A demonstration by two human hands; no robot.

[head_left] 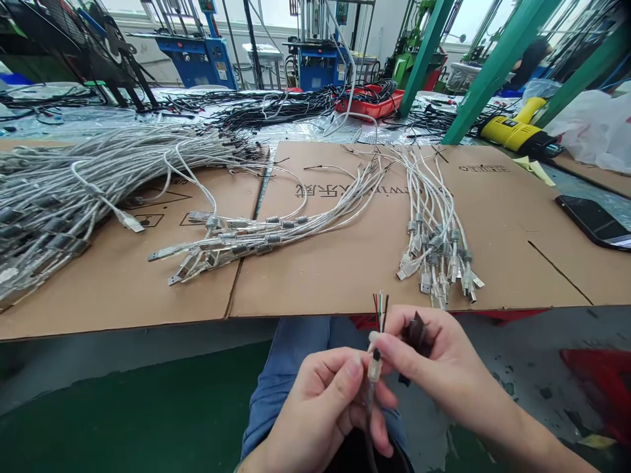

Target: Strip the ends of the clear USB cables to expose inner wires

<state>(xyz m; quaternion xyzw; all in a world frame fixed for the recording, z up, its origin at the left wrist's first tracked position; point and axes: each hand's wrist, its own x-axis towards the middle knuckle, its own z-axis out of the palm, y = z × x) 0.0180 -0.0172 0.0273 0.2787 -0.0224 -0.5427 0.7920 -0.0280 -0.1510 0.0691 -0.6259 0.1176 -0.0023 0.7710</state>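
My left hand (pixel 328 404) is closed around a cable (pixel 373 373) just below its stripped end, above my lap. Red, green, white and black wires (pixel 380 311) fan upward from that end. At the base of these wires, the thumb and fingers of my right hand (pixel 438 355) pinch together. A dark brown, flat piece (pixel 417 333) is tucked in the right palm; its kind I cannot make out. Beyond the hands, on the cardboard, lie a bunch of pale USB cables (pixel 438 243) and, to its left, another bunch of USB cables (pixel 276 233).
A large heap of pale cables (pixel 89 177) covers the left of the cardboard (pixel 320 282). At right are a phone (pixel 596 220) and a yellow heat gun (pixel 513 135). Green posts (pixel 473 85) rise behind, near a red tray (pixel 389 102) of black cables.
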